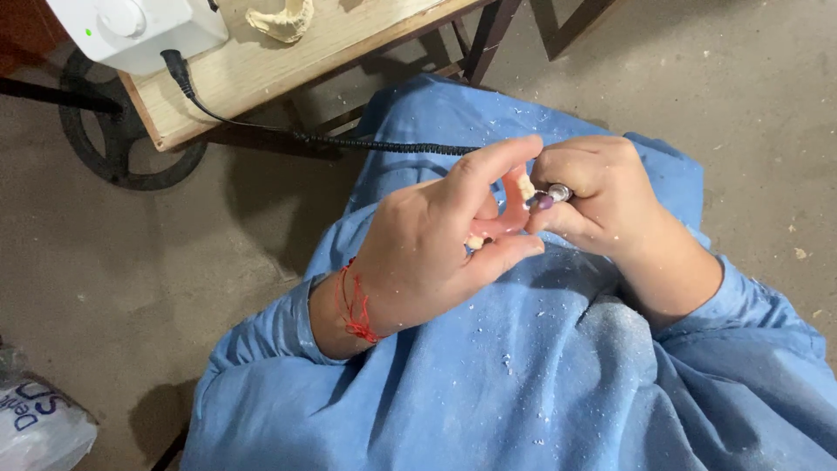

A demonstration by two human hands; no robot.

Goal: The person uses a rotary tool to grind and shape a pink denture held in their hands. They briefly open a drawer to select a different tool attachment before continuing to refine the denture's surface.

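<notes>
The left hand [436, 240] sits near the middle of the view, fingers curled and pinched around a small pink denture piece [506, 214] with pale teeth, which shows between thumb and forefinger; a red thread bracelet [353, 305] circles its wrist at about 7 o'clock from the hand. At 3 o'clock from it, touching fingertip to fingertip, the right hand [602, 196] is closed tight around a rotary handpiece [556, 193], whose metal nose pokes out toward the denture piece (the cutting tip itself is too small to make out). A coiled black cable [375, 144] runs from behind the hands toward 10 o'clock, up to a white control box [139, 30] on a wooden bench [261, 65] at the top left. A pale plaster cast [281, 19] lies on the bench at 12 o'clock. Both hands hover over a blue gown [540, 375] dusted with white flecks, which fills the lower half. A plastic bag [39, 427] lies on the floor at 8 o'clock.
</notes>
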